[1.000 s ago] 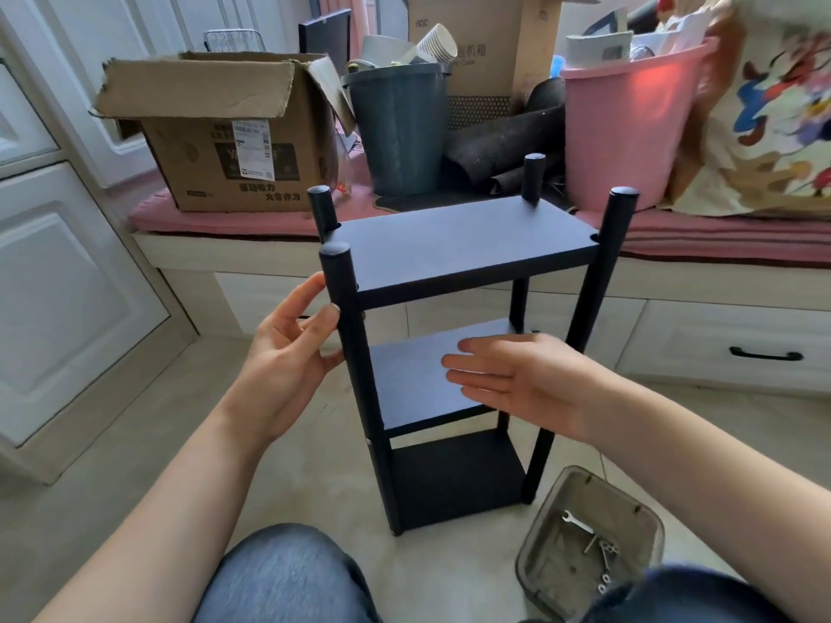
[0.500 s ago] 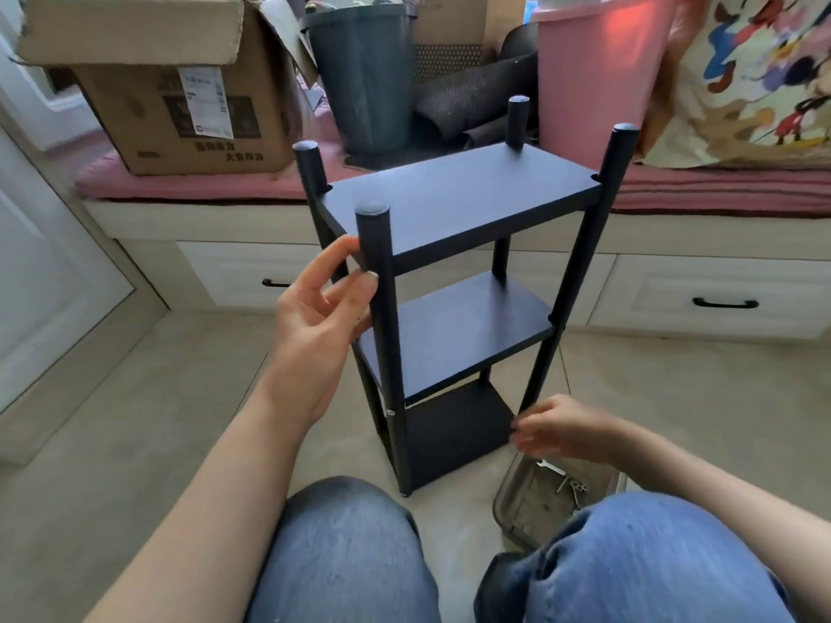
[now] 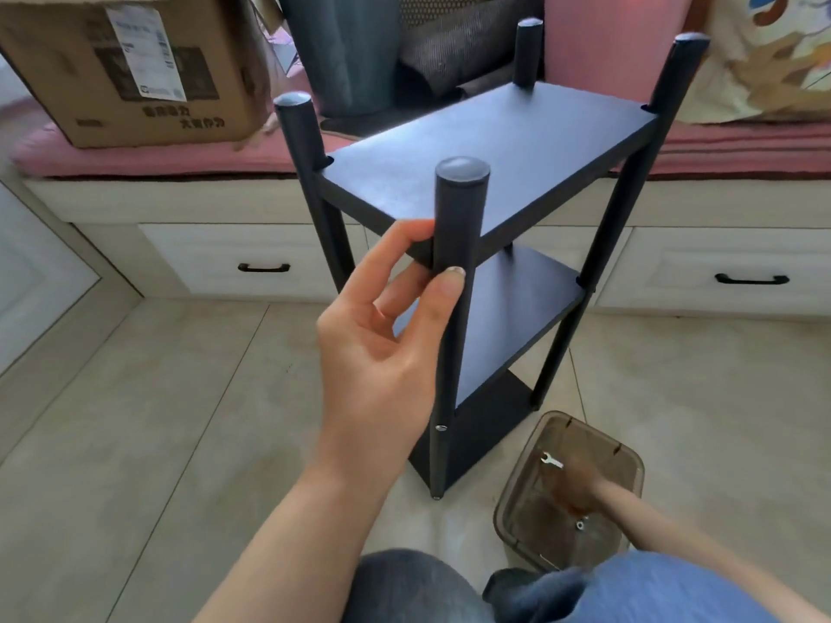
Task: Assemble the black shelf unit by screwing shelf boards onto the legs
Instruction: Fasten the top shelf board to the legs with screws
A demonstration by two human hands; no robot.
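A three-tier black shelf unit [image 3: 490,141] stands upright on the pale tiled floor [image 3: 135,420] directly in front of me, its four round black legs [image 3: 456,272] rising past the top shelf board [image 3: 517,141], with a middle board [image 3: 517,317] and a bottom board [image 3: 485,424] fixed below.

My left hand [image 3: 386,326] takes the nearest leg just under the top board: the grip is closed around it, thumb on the front of the tube, fingers curled behind. A small silver screw head [image 3: 441,428] shows low on this same leg, level with the bottom board.

My right hand [image 3: 578,485] reaches down into a translucent brown plastic container [image 3: 521,483] sitting on the floor just beside the unit's near right corner. The hand is blurred through the container wall, and I cannot tell whether that grip is released or grasping anything. Inside the container lie a small silver spanner [image 3: 552,460] and a metal nut [image 3: 580,525].

Behind the unit runs a white built-in bench with drawers [image 3: 252,263] and a pink cushion [image 3: 148,159] on top. On it sit a brown cardboard box [image 3: 126,74], a dark grey plastic bin [image 3: 346,51] and a pink plastic bucket [image 3: 607,38]. My knees in blue jeans [image 3: 629,591] fill the bottom edge.
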